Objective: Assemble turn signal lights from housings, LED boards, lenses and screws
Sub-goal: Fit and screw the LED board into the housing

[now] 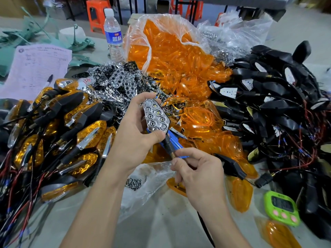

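Observation:
My left hand (pixel 132 133) grips a black turn signal housing (pixel 156 116) with a chrome honeycomb reflector and LEDs showing in its open face. Its black stem (pixel 168 144) points down toward my right hand (pixel 197 169), whose thumb and fingers pinch the stem's brass end and a blue wire. A blue-handled tool (pixel 174 140) lies just behind the stem. Orange lenses (pixel 179 56) spill from a clear bag at the back. Chrome reflectors (pixel 118 83) are heaped at centre left. Black housings with wires (pixel 277 104) pile up on the right.
Finished orange-lensed lights (pixel 68 129) with red and black wires fill the left. A clear bag of small screws (pixel 133 183) lies under my wrists. A green timer (pixel 282 208) sits at lower right. A water bottle (pixel 113 36) and a pink form (pixel 35 68) stand behind.

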`<action>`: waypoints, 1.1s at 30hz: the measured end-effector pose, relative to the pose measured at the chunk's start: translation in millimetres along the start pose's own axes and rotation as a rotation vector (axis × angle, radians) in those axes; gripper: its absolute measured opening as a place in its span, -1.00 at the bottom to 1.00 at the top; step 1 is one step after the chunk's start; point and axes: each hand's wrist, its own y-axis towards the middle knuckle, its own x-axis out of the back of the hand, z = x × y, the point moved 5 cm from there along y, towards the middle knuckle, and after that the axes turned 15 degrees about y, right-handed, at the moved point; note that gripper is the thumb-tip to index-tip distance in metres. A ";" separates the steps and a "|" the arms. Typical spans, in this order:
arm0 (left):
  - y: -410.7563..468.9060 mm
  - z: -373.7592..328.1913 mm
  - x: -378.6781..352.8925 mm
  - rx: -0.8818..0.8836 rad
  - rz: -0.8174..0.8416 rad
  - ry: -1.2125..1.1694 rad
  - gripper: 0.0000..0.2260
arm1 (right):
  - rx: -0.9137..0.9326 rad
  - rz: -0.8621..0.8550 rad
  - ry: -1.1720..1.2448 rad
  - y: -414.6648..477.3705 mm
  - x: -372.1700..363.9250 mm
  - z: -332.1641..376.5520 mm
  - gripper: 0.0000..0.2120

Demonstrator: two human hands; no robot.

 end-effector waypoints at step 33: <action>1.7 -0.3 2.0 0.032 0.062 -0.025 -0.35 | 0.048 -0.062 -0.065 1.0 8.0 -0.8 -0.68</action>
